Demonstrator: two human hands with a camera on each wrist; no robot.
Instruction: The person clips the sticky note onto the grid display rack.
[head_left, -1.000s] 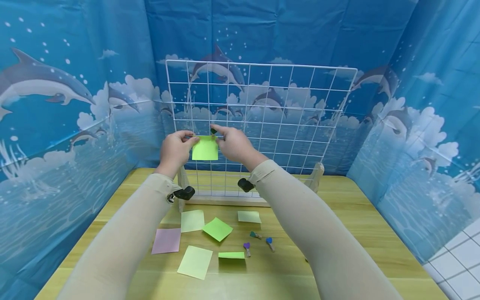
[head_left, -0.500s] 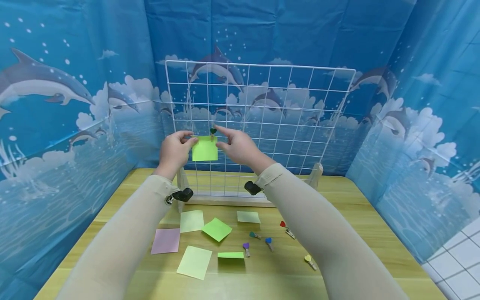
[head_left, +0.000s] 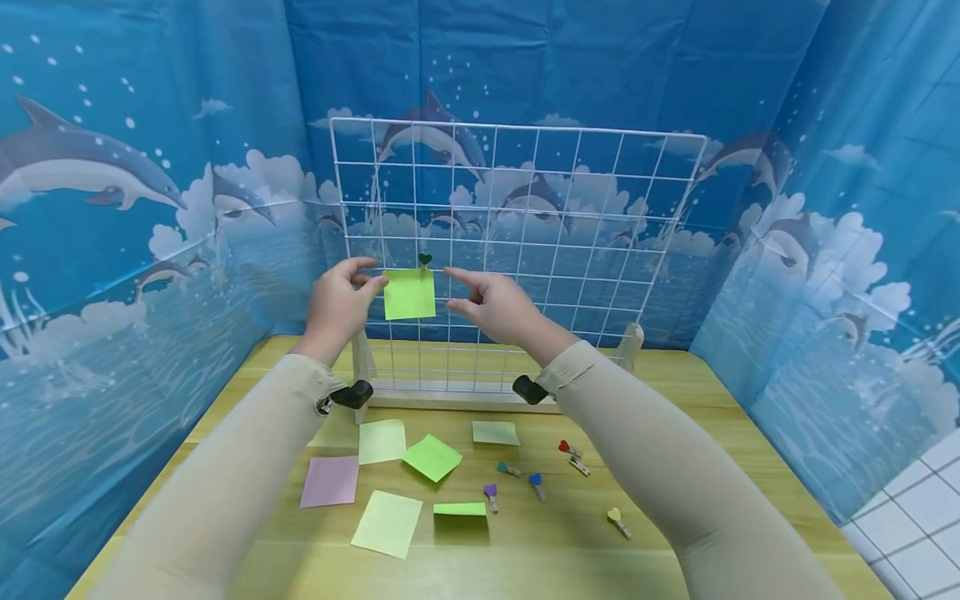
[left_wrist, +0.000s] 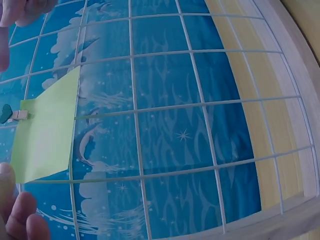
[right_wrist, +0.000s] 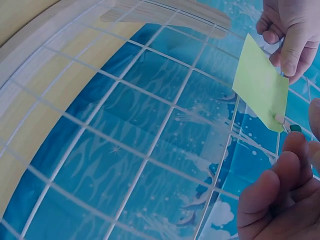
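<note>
Head camera has a lime-green note (head_left: 409, 296) up on the white wire grid (head_left: 577, 175), a dark green heart clip (head_left: 425, 260) biting its top edge near the right corner. Beside it, the right hand (head_left: 510, 310) has its grip empty, index finger extended. The left hand's (head_left: 337, 302) thumb reaches the note's left edge; whether that grip pinches, I can't tell. Loose notes (head_left: 432, 457) lie on the surface (head_left: 540, 554).

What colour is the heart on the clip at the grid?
Green; the heart shows best in the left wrist view.
</note>
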